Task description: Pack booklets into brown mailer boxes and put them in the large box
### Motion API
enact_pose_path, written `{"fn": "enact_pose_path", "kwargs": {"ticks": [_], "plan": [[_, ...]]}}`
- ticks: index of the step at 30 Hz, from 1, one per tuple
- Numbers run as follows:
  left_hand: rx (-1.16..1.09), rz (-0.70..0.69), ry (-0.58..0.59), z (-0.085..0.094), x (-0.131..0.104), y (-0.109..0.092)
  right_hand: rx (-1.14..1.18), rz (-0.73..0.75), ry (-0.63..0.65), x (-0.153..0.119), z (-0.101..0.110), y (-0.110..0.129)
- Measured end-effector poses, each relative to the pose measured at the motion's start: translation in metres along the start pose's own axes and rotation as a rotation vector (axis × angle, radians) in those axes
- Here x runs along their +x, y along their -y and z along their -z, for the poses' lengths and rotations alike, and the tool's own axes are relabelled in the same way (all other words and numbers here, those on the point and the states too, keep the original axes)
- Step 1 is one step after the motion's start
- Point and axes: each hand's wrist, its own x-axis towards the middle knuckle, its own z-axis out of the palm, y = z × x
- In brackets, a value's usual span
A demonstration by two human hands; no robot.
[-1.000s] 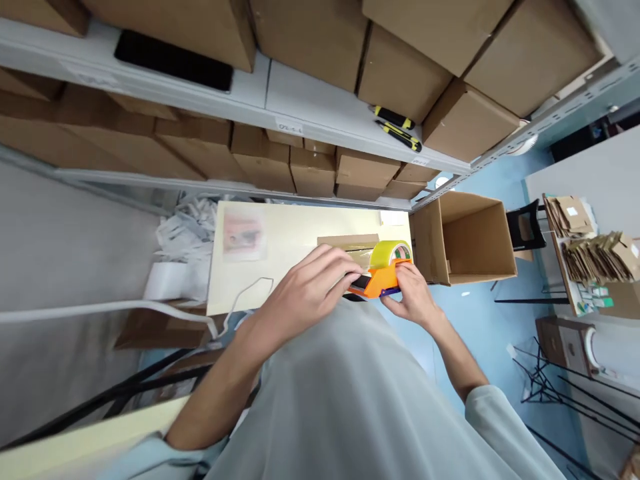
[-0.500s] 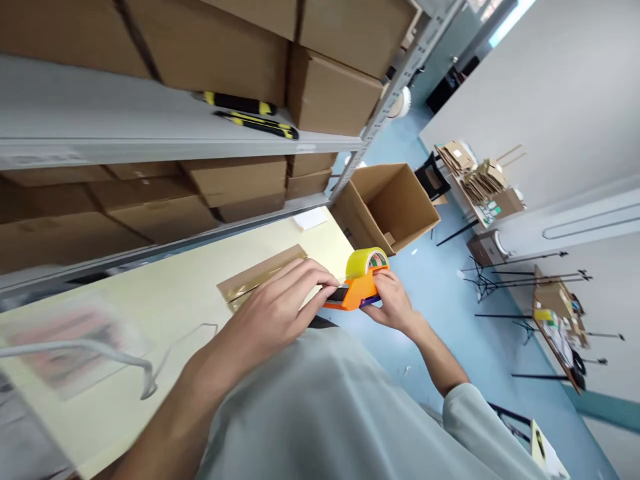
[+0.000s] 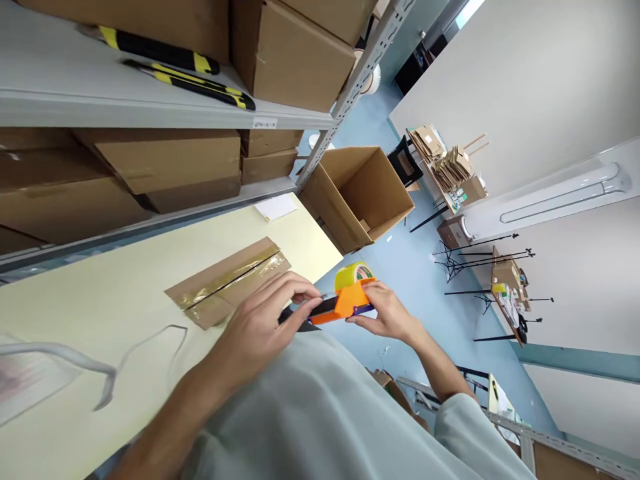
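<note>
Centrally, in the head camera's view, a person's right hand (image 3: 387, 312) holds an orange tape dispenser (image 3: 351, 299) in front of the torso, just past the corner of a pale yellow desk (image 3: 320, 247), with blue floor (image 3: 400, 250) showing behind it. That grip pinches the dispenser's right end between thumb and fingers. A yellow tape roll (image 3: 346, 276) sits upright in the dispenser. The left hand (image 3: 267, 317) is at the dispenser's other end, thumb and index fingertip nearly meeting beside its black part; whether this grip pinches the tape's loose end, I cannot tell.

On the desk, just beyond the left hand, lies a flat brown cardboard carton (image 3: 200, 279), glossy tape along its dark seam. Farther back is a white card (image 3: 276, 207); a grey cable (image 3: 65, 355) curves in at lower left. Two black-and-yellow utility knives (image 3: 195, 85) lie on a metal shelf (image 3: 100, 107) among cardboard boxes (image 3: 300, 63). Past the desk stands a large open-topped cardboard box (image 3: 327, 200).
</note>
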Motion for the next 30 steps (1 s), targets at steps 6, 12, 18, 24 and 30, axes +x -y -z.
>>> {"fn": "enact_pose_path", "kwargs": {"ticks": [6, 12, 18, 24, 30], "plan": [[-0.071, 0.354, -0.24, 0.006, -0.043, 0.018, -0.006, 0.141, 0.207, 0.045, -0.002, 0.005], [-0.38, 0.772, -0.398, -0.007, -0.124, 0.047, 0.016, 0.322, 0.623, 0.092, -0.031, 0.012], [-0.424, 0.901, -0.751, -0.002, -0.183, 0.053, -0.01, 0.331, 0.909, 0.151, -0.031, 0.024], [-0.543, 0.891, -1.071, 0.033, -0.192, 0.106, 0.032, 0.072, 1.143, 0.246, -0.015, 0.024], [-0.637, 0.968, -1.08, 0.037, -0.168, 0.152, 0.122, -0.052, 1.271, 0.297, -0.036, 0.018]]}}
